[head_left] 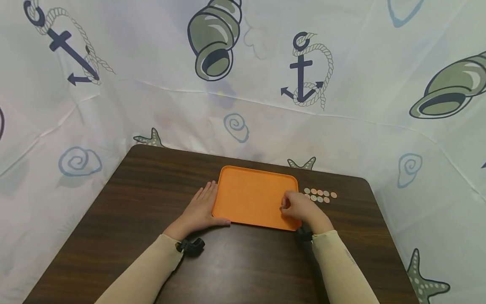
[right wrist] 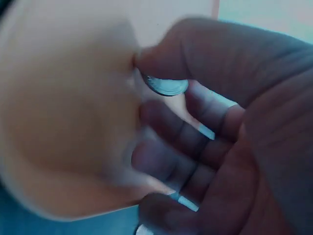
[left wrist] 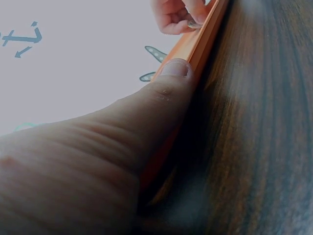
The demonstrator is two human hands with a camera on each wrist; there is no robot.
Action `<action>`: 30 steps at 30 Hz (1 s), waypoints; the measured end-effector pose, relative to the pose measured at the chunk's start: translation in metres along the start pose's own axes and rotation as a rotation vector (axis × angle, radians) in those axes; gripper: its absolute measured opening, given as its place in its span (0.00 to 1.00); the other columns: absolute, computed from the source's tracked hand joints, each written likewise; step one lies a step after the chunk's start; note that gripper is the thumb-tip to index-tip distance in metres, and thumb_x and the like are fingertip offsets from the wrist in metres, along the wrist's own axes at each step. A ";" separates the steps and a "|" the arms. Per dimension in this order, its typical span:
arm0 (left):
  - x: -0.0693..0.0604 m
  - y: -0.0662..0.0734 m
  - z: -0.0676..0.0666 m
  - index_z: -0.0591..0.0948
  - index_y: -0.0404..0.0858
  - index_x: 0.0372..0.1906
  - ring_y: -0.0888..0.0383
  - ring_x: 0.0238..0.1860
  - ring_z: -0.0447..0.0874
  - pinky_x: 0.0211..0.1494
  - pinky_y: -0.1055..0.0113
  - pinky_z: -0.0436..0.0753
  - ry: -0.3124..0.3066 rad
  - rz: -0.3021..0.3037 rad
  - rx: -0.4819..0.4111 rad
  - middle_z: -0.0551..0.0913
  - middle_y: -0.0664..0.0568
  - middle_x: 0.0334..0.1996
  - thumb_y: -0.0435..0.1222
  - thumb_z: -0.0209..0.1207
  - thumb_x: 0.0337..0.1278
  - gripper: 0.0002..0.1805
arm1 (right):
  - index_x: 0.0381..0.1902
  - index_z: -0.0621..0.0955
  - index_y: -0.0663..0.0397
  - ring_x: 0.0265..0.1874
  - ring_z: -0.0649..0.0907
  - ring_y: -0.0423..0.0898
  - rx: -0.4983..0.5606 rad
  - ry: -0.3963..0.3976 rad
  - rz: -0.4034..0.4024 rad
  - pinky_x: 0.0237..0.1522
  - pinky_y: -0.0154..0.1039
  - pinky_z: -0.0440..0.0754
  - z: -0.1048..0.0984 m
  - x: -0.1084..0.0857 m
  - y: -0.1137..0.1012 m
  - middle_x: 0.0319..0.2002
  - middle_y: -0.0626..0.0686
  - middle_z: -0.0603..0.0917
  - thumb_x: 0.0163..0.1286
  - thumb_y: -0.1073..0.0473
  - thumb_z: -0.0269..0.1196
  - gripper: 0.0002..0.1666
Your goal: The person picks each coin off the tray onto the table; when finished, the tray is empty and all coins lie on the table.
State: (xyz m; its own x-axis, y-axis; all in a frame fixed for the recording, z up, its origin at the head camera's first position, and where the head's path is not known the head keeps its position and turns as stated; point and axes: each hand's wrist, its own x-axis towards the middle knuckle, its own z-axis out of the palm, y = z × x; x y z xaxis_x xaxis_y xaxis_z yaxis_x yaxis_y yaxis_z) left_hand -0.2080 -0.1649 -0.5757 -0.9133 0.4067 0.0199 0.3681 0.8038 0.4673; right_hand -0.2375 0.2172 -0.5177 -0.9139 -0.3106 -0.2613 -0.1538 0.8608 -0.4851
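Note:
An orange tray (head_left: 250,194) lies on the dark wooden table. At its left end my left hand (head_left: 201,211) rests with straight fingers along the side and the thumb against the front corner; the left wrist view shows that thumb (left wrist: 161,93) on the rim. Over the tray's right part, my right hand (head_left: 298,207) pinches a coin (right wrist: 168,86) between thumb and curled fingers. In the left wrist view the same coin (left wrist: 193,24) shows close to the tray. Just right of the tray, several copper and silver coins (head_left: 320,193) lie in two rows.
The brown table (head_left: 243,266) has its far edge close behind the tray. A white cloth (head_left: 258,84) with anchors, shells and starfish hangs behind and beside it. Each wrist wears a black camera, such as the one (head_left: 191,247) on the left.

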 end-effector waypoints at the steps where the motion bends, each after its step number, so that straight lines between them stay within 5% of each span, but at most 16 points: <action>1: 0.000 0.000 0.000 0.44 0.31 0.89 0.41 0.91 0.42 0.92 0.39 0.48 0.000 0.000 -0.001 0.45 0.37 0.90 0.81 0.66 0.48 0.81 | 0.40 0.81 0.50 0.31 0.79 0.48 0.028 0.002 -0.009 0.31 0.40 0.80 0.000 -0.002 0.002 0.34 0.50 0.81 0.71 0.62 0.73 0.09; 5: 0.000 0.000 0.000 0.44 0.31 0.89 0.41 0.91 0.42 0.92 0.39 0.47 -0.004 -0.004 -0.002 0.44 0.37 0.90 0.81 0.66 0.48 0.81 | 0.44 0.82 0.49 0.32 0.80 0.48 0.110 0.071 -0.038 0.34 0.41 0.81 -0.003 -0.010 0.014 0.36 0.50 0.83 0.75 0.61 0.71 0.06; 10: 0.000 0.000 0.001 0.42 0.32 0.89 0.43 0.92 0.40 0.92 0.41 0.45 -0.019 -0.015 0.002 0.42 0.39 0.91 0.81 0.66 0.48 0.81 | 0.39 0.87 0.50 0.35 0.82 0.50 0.130 0.310 -0.041 0.38 0.42 0.83 -0.010 -0.022 0.045 0.40 0.54 0.88 0.77 0.58 0.71 0.04; 13: 0.000 0.000 0.001 0.42 0.33 0.90 0.44 0.92 0.39 0.92 0.41 0.44 -0.025 -0.019 0.001 0.42 0.39 0.91 0.81 0.66 0.48 0.82 | 0.41 0.89 0.54 0.37 0.83 0.52 0.130 0.456 0.052 0.39 0.42 0.81 -0.016 -0.031 0.071 0.44 0.58 0.91 0.79 0.55 0.69 0.09; 16: 0.000 0.002 0.000 0.43 0.31 0.89 0.42 0.92 0.41 0.92 0.40 0.45 -0.015 -0.009 -0.001 0.44 0.38 0.90 0.80 0.66 0.49 0.81 | 0.48 0.90 0.57 0.35 0.85 0.50 0.212 0.566 0.241 0.36 0.39 0.81 -0.023 -0.042 0.099 0.45 0.60 0.92 0.81 0.50 0.67 0.16; 20: 0.000 0.005 -0.002 0.45 0.30 0.89 0.41 0.91 0.42 0.92 0.39 0.47 -0.011 -0.003 -0.002 0.45 0.37 0.90 0.79 0.67 0.49 0.80 | 0.57 0.87 0.64 0.26 0.84 0.43 0.576 0.614 0.458 0.26 0.36 0.82 -0.024 -0.058 0.134 0.40 0.54 0.90 0.81 0.49 0.67 0.23; 23: 0.000 0.005 -0.002 0.44 0.30 0.89 0.41 0.92 0.41 0.92 0.39 0.46 -0.017 -0.009 0.001 0.44 0.37 0.90 0.79 0.67 0.49 0.80 | 0.56 0.84 0.66 0.23 0.84 0.39 0.845 0.584 0.505 0.27 0.33 0.86 -0.023 -0.063 0.152 0.36 0.48 0.86 0.80 0.52 0.68 0.21; 26: 0.000 0.001 0.000 0.43 0.31 0.89 0.43 0.92 0.40 0.92 0.40 0.45 -0.022 -0.014 0.005 0.43 0.38 0.91 0.80 0.66 0.49 0.81 | 0.52 0.84 0.66 0.23 0.84 0.38 0.923 0.557 0.496 0.31 0.32 0.89 -0.023 -0.061 0.158 0.33 0.46 0.82 0.80 0.54 0.68 0.18; 30: 0.001 0.000 0.001 0.42 0.32 0.90 0.43 0.92 0.39 0.92 0.40 0.44 -0.026 -0.015 0.001 0.42 0.39 0.91 0.81 0.65 0.49 0.81 | 0.49 0.83 0.66 0.21 0.84 0.37 0.864 0.556 0.507 0.29 0.31 0.88 -0.023 -0.055 0.157 0.32 0.47 0.80 0.80 0.55 0.68 0.16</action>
State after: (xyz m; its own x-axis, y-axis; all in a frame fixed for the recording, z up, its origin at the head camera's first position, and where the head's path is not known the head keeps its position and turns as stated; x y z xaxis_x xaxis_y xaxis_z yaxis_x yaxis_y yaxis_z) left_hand -0.2091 -0.1640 -0.5771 -0.9139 0.4059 -0.0101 0.3547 0.8101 0.4669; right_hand -0.2196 0.3787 -0.5601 -0.8700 0.3990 -0.2896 0.3925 0.2051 -0.8966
